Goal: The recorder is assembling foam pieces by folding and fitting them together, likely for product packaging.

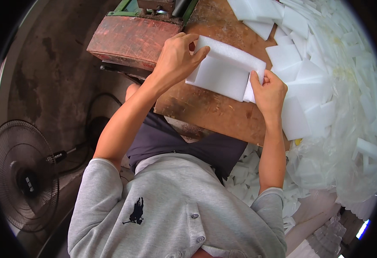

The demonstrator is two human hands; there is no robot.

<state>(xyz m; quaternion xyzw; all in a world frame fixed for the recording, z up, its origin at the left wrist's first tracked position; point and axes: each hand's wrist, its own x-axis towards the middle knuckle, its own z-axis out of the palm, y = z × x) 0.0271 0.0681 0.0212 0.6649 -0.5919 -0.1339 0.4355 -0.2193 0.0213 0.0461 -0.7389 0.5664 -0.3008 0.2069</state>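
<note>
Between my two hands is a white foam piece [223, 76], a flat panel with raised strips along its far edge and its right end. My left hand [177, 56] grips its far left corner, thumb on the near side and fingers behind. My right hand [269, 89] pinches the right end strip between thumb and fingers. The foam is held tilted over a worn brown wooden table [205, 109]. The fingers behind the foam are partly hidden.
A reddish machine block [132, 41] with green metal parts stands at the far left of the table. Loose white foam sheets [298, 86] pile up on the right, beside clear plastic bags [326, 159]. Foam scraps [246, 176] lie below the table. A black fan [25, 176] stands left.
</note>
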